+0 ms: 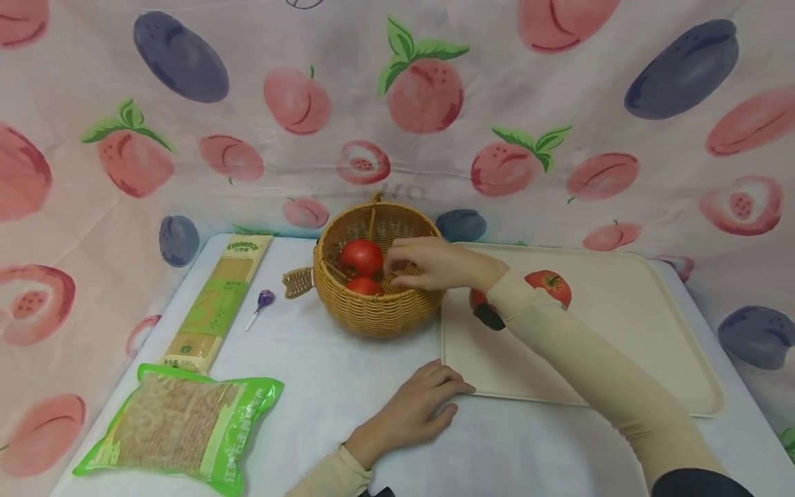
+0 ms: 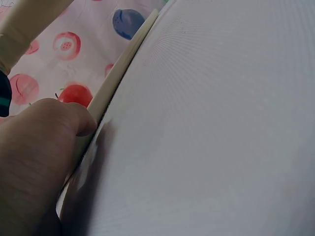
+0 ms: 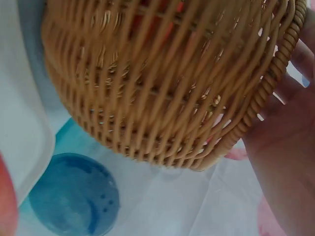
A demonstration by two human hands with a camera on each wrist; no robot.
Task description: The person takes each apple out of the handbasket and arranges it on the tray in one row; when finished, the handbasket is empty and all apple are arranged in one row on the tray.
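My right hand point(image 1: 428, 262) reaches over the right rim of a fish-shaped wicker basket point(image 1: 373, 314). Its bent fingers hang inside, close beside a red apple point(image 1: 361, 257), with nothing visible between them. A second apple point(image 1: 364, 286) lies nearer the front of the basket, partly behind the rim. Seen from the right wrist, the hand point(image 3: 288, 128) crosses the basket's rim point(image 3: 268, 88). My left hand point(image 1: 417, 407) lies on the white table, fingers fairly straight, fingertips right at the near left corner of a cream tray point(image 1: 621, 331). The left wrist view has the hand point(image 2: 44, 142) beside the tray's rim point(image 2: 118, 73).
On the tray an apple point(image 1: 549, 284) sits partly behind my right sleeve, with another red fruit point(image 1: 477, 299) mostly covered. Left of the basket lie a lollipop point(image 1: 261, 307), a pack of dried noodles point(image 1: 217, 304) and a green-edged bag point(image 1: 180, 424). A fruit-print cloth point(image 1: 397, 90) stands behind.
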